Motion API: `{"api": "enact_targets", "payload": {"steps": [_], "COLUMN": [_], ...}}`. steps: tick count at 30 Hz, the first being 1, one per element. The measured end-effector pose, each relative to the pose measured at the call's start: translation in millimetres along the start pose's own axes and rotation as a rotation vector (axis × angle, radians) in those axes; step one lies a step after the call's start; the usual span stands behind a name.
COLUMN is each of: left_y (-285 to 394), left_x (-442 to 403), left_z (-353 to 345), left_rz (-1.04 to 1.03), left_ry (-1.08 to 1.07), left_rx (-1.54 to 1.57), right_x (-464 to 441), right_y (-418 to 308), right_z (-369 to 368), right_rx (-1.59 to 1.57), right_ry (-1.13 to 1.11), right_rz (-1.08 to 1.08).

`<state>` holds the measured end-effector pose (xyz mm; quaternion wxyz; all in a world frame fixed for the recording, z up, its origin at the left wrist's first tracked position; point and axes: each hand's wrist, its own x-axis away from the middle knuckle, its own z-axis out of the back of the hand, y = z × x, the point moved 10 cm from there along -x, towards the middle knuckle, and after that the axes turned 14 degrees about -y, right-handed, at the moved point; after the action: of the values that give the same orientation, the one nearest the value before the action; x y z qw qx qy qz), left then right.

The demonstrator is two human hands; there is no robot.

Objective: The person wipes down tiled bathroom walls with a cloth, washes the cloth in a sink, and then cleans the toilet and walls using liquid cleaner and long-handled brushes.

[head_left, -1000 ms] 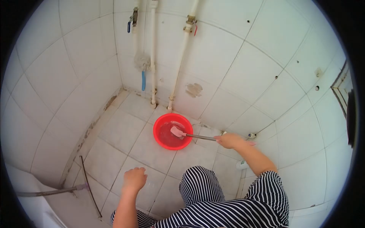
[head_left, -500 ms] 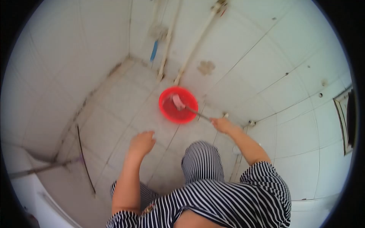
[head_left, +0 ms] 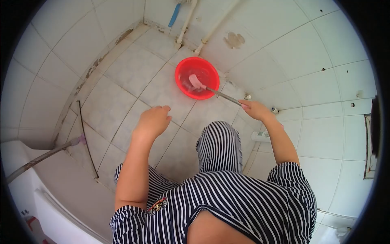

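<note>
My right hand (head_left: 254, 110) is closed around the grey handle of a pink-headed scrub brush (head_left: 223, 96). The brush head rests inside a round red basin (head_left: 177, 83), in sudsy-looking water. The basin stands on the tiled floor close to the far wall. My left hand (head_left: 153, 122) hovers over the floor, left of my raised knee and nearer to me than the basin. Its fingers are loosely bent and a little apart, with nothing seen in them.
White pipes (head_left: 187, 20) run down the far wall, where a blue-handled tool (head_left: 174, 15) hangs. A floor squeegee (head_left: 83, 139) leans at the left beside a white fixture (head_left: 53, 211). Right of my knee lies a white bottle (head_left: 261, 136) on the tiled floor (head_left: 122, 105).
The view has tilted down, so the basin and both hands appear higher. My right hand keeps its hold on the brush, whose head stays in the basin.
</note>
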<state>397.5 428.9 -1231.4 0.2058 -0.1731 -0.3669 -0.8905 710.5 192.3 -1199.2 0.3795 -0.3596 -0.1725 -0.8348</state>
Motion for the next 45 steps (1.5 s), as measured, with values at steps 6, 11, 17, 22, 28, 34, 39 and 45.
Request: {"api": "enact_targets", "payload": {"steps": [6,11,17,22,28,34,39,45], "left_y": [9.6,10.3,15.0,27.3,28.4,22.4,24.4,27.2], "left_x": [-15.8,-25.6,-31.2,-30.6,-36.4,-37.9,-36.6,-45.2], "left_z": [3.0,-17.3,-10.0,-11.3,-15.5,-21.9,-16.4,-23.7], "left_rz": [-0.061,-0.123,-0.046,-0.107,-0.107,-0.092,-0.117,-0.116], "left_ry": [0.045,-0.014,-0.049,-0.074,-0.1,-0.125,-0.062,-0.127], "left_rx": [-0.028,-0.04,-0.064,-0.048,-0.033,-0.004,-0.012,0.024], "right_x": [-39.6,8.1,10.0,55.0,130.7,203.2,282.5,243.9], "right_y": [8.0,4.9,14.3,10.4,38.5,91.4,98.4,99.7], "right_z": [-41.6,-31.0,-76.7,-58.7,-16.5,73.7,191.9,230.1], "right_rx": [0.04,0.075,-0.01,-0.201,-0.289,-0.126,0.018,-0.089], "right_ry": [0.152,0.321,0.34,0.313,0.545,0.999,1.492,1.443], "right_rz": [0.032,-0.006,-0.051,-0.112,-0.208,-0.353,-0.196,-0.151]}}
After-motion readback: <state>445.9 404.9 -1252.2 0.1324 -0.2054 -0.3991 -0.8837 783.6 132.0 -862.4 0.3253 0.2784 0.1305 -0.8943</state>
